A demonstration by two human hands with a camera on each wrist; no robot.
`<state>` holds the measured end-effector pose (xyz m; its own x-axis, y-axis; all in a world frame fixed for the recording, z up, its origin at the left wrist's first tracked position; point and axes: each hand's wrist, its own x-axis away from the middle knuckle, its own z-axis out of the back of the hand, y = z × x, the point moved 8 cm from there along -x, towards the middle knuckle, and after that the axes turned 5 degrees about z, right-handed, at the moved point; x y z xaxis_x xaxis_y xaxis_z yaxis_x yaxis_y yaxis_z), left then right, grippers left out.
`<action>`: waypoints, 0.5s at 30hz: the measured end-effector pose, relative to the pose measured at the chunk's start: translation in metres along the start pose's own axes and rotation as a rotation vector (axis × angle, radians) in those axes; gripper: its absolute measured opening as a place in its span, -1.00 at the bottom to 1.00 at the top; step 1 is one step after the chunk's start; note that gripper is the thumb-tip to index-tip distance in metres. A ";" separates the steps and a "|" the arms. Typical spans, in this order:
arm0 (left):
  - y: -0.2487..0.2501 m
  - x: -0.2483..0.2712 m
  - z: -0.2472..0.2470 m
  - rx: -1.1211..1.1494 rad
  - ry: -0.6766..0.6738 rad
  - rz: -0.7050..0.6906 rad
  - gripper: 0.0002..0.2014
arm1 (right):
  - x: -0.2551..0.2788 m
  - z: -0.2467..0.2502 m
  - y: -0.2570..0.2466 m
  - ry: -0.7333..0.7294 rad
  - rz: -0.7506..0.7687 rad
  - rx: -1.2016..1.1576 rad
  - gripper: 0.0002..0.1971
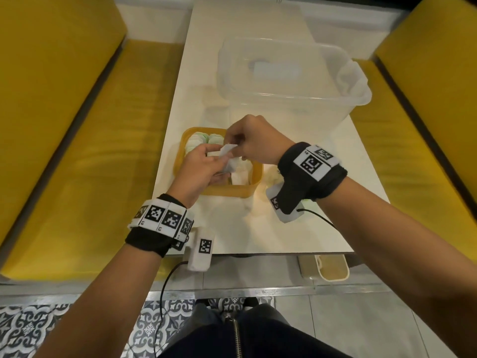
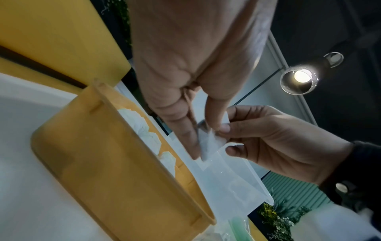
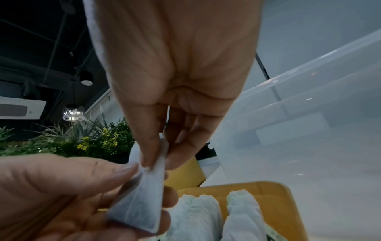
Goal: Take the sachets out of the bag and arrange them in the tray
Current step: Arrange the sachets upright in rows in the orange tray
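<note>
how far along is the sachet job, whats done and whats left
Done: several white sachets already lie in rows in the yellow tray. In hand: both the left hand and right hand pinch one sachet above the tray. Left: placing it; what remains in the bag isn't clearly visible.

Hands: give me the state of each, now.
Left hand: fingers pinch a white sachet above the yellow tray.
Right hand: fingers pinch the same sachet's top edge.
</note>
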<state>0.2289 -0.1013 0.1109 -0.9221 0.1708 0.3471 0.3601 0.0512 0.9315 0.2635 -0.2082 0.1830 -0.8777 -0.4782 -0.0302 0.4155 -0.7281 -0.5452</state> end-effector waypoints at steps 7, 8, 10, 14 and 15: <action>0.001 0.002 0.029 -0.326 0.193 -0.161 -0.81 | -0.002 -0.031 0.026 -0.183 -0.078 0.328 -0.89; 0.003 0.005 0.027 -0.388 0.186 -0.197 -0.84 | -0.002 -0.042 0.030 -0.232 -0.096 0.368 -0.86; 0.005 0.010 0.018 -0.504 0.159 -0.252 -0.85 | 0.000 -0.059 0.037 -0.299 -0.138 0.404 -0.83; 0.001 0.014 0.001 -0.786 0.127 -0.336 -0.80 | 0.001 -0.076 0.040 -0.385 -0.149 0.475 -0.87; -0.001 0.013 -0.006 -0.880 0.105 -0.373 -0.78 | 0.001 -0.078 0.040 -0.405 -0.144 0.498 -0.89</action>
<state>0.2157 -0.1047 0.1148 -0.9792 0.2018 -0.0197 -0.1545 -0.6798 0.7170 0.2607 -0.1994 0.0953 -0.8141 -0.4349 0.3849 0.4465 -0.8925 -0.0641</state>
